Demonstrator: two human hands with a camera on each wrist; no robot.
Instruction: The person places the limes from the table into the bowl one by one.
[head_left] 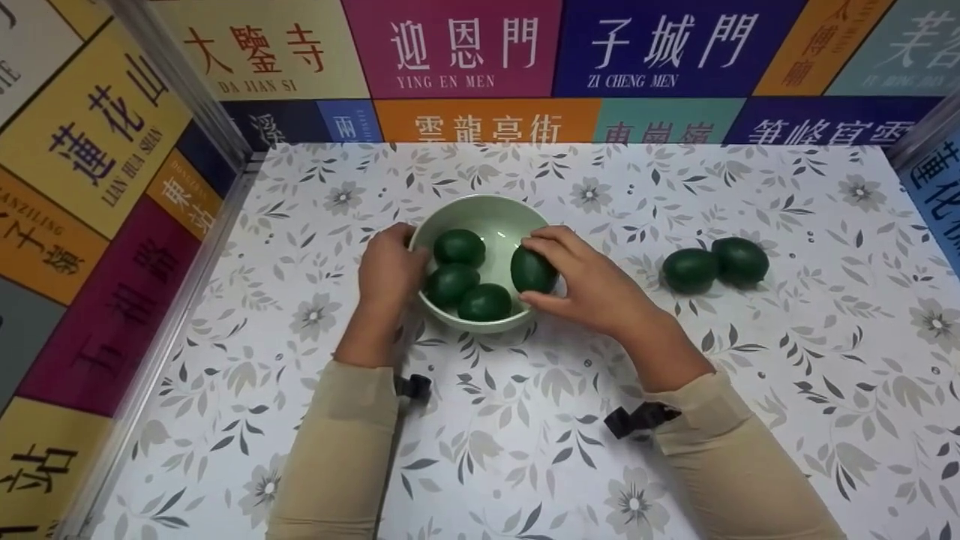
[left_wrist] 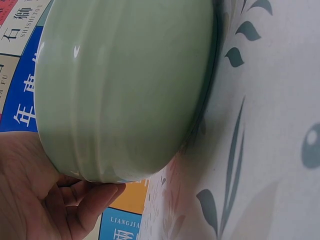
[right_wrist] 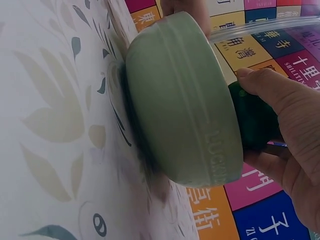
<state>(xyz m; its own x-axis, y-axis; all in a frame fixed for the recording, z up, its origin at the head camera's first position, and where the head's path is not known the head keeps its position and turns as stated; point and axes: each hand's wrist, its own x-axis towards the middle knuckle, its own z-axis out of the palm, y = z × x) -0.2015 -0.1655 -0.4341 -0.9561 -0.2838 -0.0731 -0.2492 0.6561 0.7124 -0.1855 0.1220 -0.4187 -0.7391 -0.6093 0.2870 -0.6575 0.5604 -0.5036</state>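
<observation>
A pale green bowl [head_left: 491, 328] sits on the table, with three dark green egg-shaped fruits [head_left: 459, 248] lying inside toward its left and front. My left hand [head_left: 388, 266] grips the bowl's left side at the rim; in the left wrist view its fingers [left_wrist: 97, 207] curl against the outer wall. Between thumb and fingers, my right hand [head_left: 592, 281] holds another dark green fruit [head_left: 531, 270] over the bowl's right rim. The right wrist view shows that fruit [right_wrist: 255, 117] at the bowl's mouth, partly covered by the hand.
Two more dark green fruits [head_left: 690, 271] lie side by side on the table, right of the right hand. A floral white cloth [head_left: 525, 420] covers the table. Panels with colourful lettering [head_left: 465, 49] stand along the back and left edges.
</observation>
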